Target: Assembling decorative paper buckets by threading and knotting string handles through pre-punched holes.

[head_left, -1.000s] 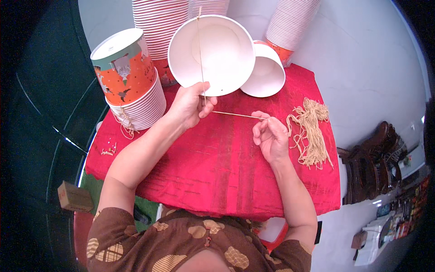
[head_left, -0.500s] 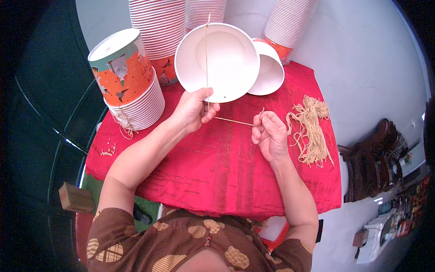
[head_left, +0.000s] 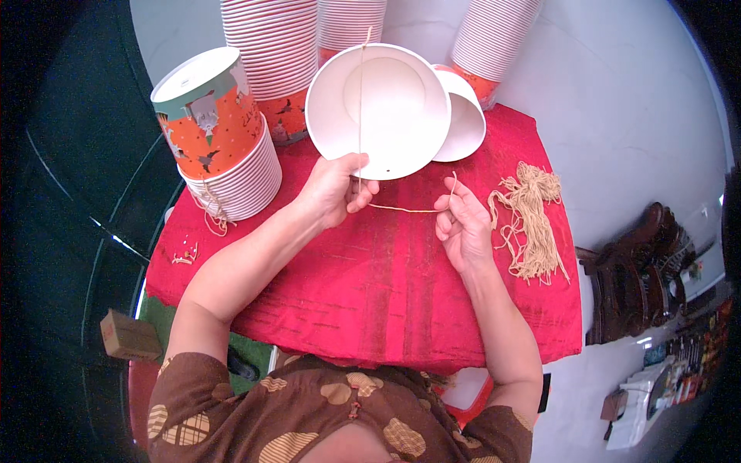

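Observation:
A white-lined paper bucket (head_left: 409, 116) is tilted with its open mouth toward me. My left hand (head_left: 332, 193) grips its near rim, thumb at the edge. A tan string (head_left: 360, 100) is attached at the far rim and crosses the mouth down to that hand. From there the string runs on to my right hand (head_left: 466, 231), which pinches it near its free end, the tip sticking up above the fingers. A small dark hole shows in the bucket's wall close to the near rim. To the right of my right hand lies a bundle of tan strings (head_left: 532, 231).
Another paper bucket (head_left: 465, 123) lies on its side behind the held one. An orange printed bucket (head_left: 212, 127) sits upside down at left. Tall bucket stacks (head_left: 270, 54) stand at the back. Small scraps (head_left: 185, 253) lie on the red tablecloth (head_left: 370, 309).
The held bucket has shifted slightly right and nearer. My right hand has moved a little right, its fingers have shifted on the string, and the span between the hands hangs slacker.

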`<action>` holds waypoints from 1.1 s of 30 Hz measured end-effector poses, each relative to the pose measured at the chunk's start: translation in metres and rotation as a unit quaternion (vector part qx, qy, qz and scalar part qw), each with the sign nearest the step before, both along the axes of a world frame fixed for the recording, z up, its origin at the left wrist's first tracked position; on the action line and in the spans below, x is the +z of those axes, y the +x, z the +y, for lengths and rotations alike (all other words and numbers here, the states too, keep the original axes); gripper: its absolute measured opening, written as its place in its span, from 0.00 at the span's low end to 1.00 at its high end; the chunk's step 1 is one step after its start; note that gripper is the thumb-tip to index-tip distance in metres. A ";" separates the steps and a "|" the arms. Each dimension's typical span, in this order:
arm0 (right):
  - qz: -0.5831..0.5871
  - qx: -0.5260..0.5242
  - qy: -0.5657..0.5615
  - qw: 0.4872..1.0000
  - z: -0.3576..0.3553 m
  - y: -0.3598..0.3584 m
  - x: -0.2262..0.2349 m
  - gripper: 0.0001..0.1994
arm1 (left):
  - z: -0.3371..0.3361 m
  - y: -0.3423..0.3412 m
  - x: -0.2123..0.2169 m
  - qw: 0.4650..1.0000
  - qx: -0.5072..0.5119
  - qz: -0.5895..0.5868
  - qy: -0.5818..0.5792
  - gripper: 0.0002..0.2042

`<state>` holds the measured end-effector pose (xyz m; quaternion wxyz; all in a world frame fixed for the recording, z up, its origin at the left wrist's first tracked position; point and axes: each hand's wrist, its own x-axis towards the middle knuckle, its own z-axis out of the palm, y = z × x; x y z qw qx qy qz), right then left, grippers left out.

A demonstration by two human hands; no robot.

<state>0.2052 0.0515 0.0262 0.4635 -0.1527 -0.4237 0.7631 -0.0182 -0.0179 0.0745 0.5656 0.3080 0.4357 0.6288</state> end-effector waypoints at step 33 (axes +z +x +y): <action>-0.234 -0.195 0.357 0.883 -0.037 -0.021 -0.003 0.00 | -0.003 0.016 -0.014 0.986 -0.106 -0.106 -0.073 0.21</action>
